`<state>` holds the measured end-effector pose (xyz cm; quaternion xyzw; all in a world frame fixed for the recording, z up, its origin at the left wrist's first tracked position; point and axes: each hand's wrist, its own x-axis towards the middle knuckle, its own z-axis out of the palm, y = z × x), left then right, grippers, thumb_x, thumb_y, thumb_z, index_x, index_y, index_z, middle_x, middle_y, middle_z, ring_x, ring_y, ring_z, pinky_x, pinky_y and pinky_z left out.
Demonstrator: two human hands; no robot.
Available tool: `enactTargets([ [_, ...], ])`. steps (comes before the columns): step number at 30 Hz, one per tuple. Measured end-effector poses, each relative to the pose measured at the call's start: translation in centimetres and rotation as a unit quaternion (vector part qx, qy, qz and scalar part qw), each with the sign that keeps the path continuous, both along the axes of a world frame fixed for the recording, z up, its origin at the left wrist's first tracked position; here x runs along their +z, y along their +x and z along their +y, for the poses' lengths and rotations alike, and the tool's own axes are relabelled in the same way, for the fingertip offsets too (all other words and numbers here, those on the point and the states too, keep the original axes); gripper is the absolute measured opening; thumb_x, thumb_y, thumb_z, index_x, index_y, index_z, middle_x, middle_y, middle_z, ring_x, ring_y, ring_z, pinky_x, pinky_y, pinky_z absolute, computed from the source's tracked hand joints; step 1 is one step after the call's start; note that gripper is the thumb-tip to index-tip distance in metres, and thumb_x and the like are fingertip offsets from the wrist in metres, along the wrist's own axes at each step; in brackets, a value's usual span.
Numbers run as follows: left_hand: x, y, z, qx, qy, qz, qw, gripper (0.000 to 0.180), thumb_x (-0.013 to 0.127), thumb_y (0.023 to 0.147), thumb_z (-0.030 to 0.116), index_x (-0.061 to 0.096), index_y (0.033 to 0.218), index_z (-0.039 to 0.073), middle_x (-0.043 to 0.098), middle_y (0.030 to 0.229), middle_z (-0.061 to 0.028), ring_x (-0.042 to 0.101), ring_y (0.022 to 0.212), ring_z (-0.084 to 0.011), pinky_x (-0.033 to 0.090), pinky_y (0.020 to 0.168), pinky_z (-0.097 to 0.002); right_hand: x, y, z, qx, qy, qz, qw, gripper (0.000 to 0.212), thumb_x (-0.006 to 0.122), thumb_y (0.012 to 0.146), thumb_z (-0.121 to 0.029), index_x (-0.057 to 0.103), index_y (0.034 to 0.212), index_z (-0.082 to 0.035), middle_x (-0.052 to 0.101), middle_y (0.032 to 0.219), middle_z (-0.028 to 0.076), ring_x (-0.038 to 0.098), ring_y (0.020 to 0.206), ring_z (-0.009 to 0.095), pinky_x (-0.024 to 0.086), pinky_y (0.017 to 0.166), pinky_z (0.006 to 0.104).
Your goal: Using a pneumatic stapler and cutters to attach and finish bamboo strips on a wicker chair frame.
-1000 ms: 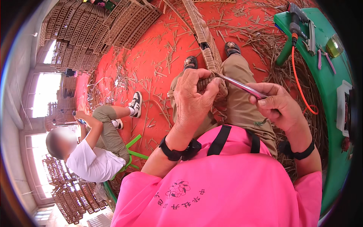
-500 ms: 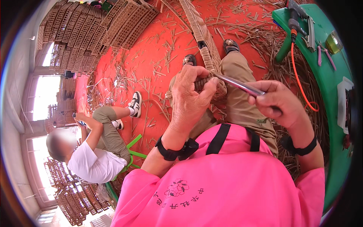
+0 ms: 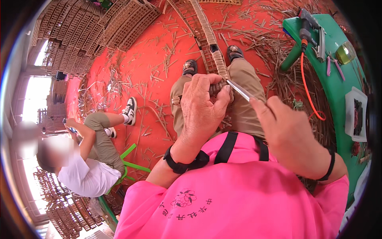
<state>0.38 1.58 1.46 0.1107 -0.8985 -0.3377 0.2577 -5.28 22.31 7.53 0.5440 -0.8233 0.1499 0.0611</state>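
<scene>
A tan frame wrapped in woven strips [image 3: 209,34] rests between my knees and runs away from me past my feet. My left hand [image 3: 205,103] is closed around its near wrapped corner [image 3: 217,87], with the thumb and forefinger pressing there. In my right hand [image 3: 284,135], back of the hand up, is a slim, pointed silver metal tool [image 3: 240,91]. Its tip touches or nearly touches the wrapping just right of my left thumb. My fingers hide the tool's handle, so its exact kind cannot be told.
A green table [image 3: 338,79] at right carries a power tool [image 3: 308,30] with an orange hose [image 3: 304,79], pink-handled pliers [image 3: 334,67], a glass jar [image 3: 345,52] and a white tray [image 3: 355,115]. Strips litter the red floor [image 3: 159,59]. A seated person [image 3: 87,171] is at left, near stacked woven panels [image 3: 79,34].
My right hand has turned over, back up, and moved closer to the tool's tip. The frame's far part has swung lower, opening its lattice to view. The whole scene has shifted slightly left.
</scene>
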Motion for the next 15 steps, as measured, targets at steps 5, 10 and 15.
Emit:
enactTargets([
  [5,0.0,0.4,-0.5,-0.006,0.011,0.0,1.0,0.027,0.074,0.081,0.013,0.063,0.105,0.006,0.063,0.095,-0.0106,0.059,0.085,-0.0331,0.046,0.08,-0.0433,-3.0,3.2,-2.1,-0.052,0.029,0.195,0.979,0.029,0.064,0.092,-0.006,0.064,0.119,0.008,0.048,0.076,0.005,0.052,0.059,0.013,0.042,0.04,0.0263],
  [10,0.6,0.2,-0.7,0.004,0.031,-0.032,0.999,0.027,0.072,0.085,0.011,0.066,0.108,-0.002,0.069,0.097,-0.0147,0.069,0.089,-0.0262,0.054,0.081,-0.0357,-4.1,3.9,-2.3,-0.088,0.055,0.21,0.972,0.037,0.064,0.091,-0.003,0.061,0.126,0.008,0.049,0.078,0.004,0.054,0.063,0.014,0.045,0.042,0.0263],
  [15,0.1,0.2,-0.3,0.013,0.107,0.008,0.994,0.031,0.072,0.085,0.007,0.064,0.114,0.0,0.07,0.099,-0.0122,0.07,0.09,-0.0208,0.055,0.083,-0.0341,-3.7,3.9,-1.9,-0.088,0.048,0.12,0.988,0.046,0.06,0.088,-0.001,0.055,0.133,0.009,0.054,0.087,0.01,0.06,0.068,0.021,0.048,0.045,0.0314],
])
